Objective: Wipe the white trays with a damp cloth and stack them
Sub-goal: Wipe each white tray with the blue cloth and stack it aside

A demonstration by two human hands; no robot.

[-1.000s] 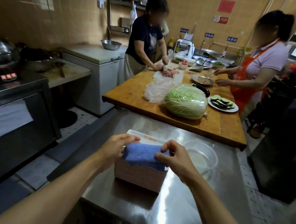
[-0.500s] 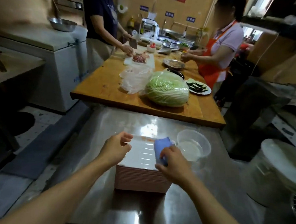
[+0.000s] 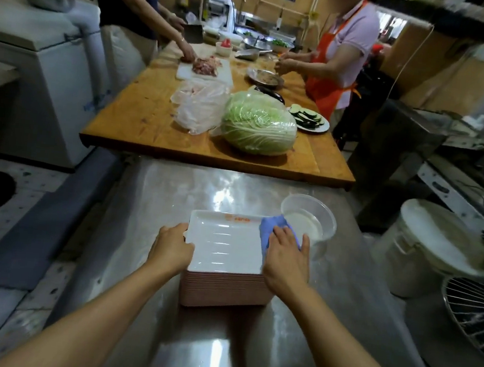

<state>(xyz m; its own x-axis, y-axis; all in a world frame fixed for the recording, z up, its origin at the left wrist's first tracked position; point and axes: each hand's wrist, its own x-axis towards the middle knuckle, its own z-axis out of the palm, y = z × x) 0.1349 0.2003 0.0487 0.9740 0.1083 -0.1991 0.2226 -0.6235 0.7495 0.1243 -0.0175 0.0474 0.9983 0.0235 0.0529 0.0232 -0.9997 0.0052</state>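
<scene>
Left hand [image 3: 171,249] grips top tray [image 3: 225,247]; right hand [image 3: 285,254] presses blue cloth [image 3: 272,229] flat.

A cabbage [image 3: 259,123] and plastic bag [image 3: 200,104] lie touching on the wooden table [image 3: 140,120], near a plate of sliced vegetables [image 3: 308,119].

A working commercial kitchen: two aproned cooks prepare meat [image 3: 205,66] and sliced aubergine [image 3: 305,117] at a long wooden worktop [image 3: 140,120], beside a steel worktop [image 3: 156,204] and a sink [image 3: 251,15].
</scene>
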